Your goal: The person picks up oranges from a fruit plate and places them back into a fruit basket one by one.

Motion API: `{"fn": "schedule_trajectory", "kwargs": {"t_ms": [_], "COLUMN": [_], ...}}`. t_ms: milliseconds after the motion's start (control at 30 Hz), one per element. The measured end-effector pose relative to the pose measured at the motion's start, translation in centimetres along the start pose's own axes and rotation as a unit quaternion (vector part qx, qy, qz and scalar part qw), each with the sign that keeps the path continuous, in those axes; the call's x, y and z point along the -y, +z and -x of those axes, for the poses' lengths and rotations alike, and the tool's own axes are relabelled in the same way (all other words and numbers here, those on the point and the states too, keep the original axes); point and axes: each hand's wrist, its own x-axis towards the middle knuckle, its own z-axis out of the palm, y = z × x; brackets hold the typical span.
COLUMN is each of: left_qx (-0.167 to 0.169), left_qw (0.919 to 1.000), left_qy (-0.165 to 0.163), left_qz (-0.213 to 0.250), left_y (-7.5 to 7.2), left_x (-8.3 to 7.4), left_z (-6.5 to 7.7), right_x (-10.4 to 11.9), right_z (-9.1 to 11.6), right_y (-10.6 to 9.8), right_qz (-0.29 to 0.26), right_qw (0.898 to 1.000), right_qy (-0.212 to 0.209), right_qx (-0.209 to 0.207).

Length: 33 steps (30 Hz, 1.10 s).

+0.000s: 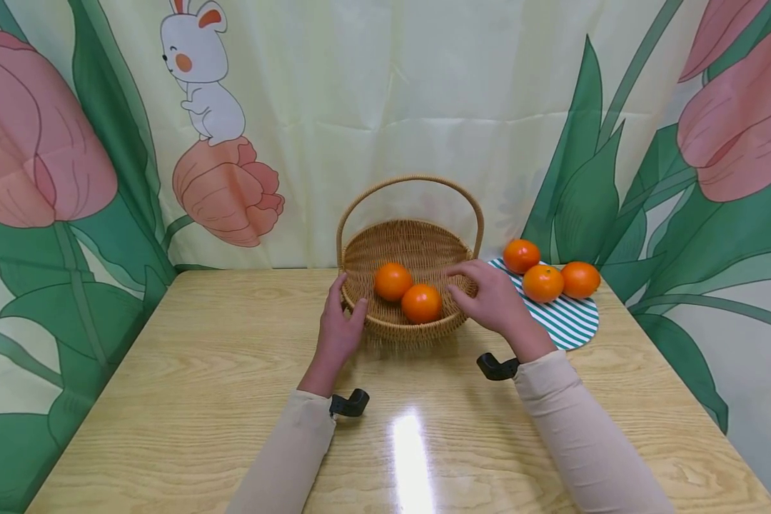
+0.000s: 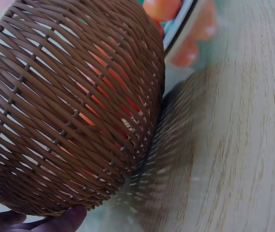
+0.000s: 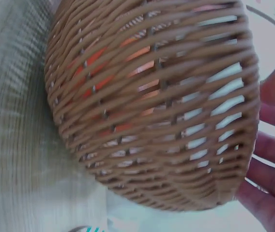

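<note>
A round wicker basket [image 1: 417,332] with a tall arched handle stands at the back of the table. Two oranges [image 1: 392,281] lie inside it, side by side. My left hand [image 1: 340,328] holds the basket's left rim, thumb at the front and fingers along the outer side; some fingers [image 2: 69,220] show against the weave in the left wrist view. Over the right rim is my right hand [image 1: 485,296], its thumb and fingers apart with nothing between them. The right wrist view has these fingers [image 3: 273,179] spread beyond the basket [image 3: 176,111].
Right of the basket, three more oranges [image 1: 542,284] sit on a green-and-white striped round mat [image 1: 572,325] near the table's right edge. A curtain [image 1: 392,107] printed with tulips and a rabbit hangs behind the wooden table [image 1: 231,371].
</note>
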Motion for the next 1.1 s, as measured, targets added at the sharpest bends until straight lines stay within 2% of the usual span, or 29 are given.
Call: {"fn": "schedule_trajectory", "kwargs": {"t_ms": [433,767,1100], "left_qx": [0.002,0.005,0.004], "left_qw": [1.0000,1.0000,1.0000], "left_qy": [-0.009,-0.007,-0.005], "left_qz": [0.000,-0.003,-0.007], "left_y": [0.1,-0.1,0.1], "left_x": [-0.1,-0.1,-0.1], "left_z": [0.1,0.1,0.0], "right_x": [-3.2,-5.4,-7.0], "right_z": [1.4,2.2,2.6], "right_y": [0.1,-0.1,-0.3], "right_qz": [-0.004,0.002,0.017], "right_qw": [0.996,0.993,0.990], "right_qy": [0.027,0.087,0.122], "right_qx": [-0.086,-0.078,-0.066]}}
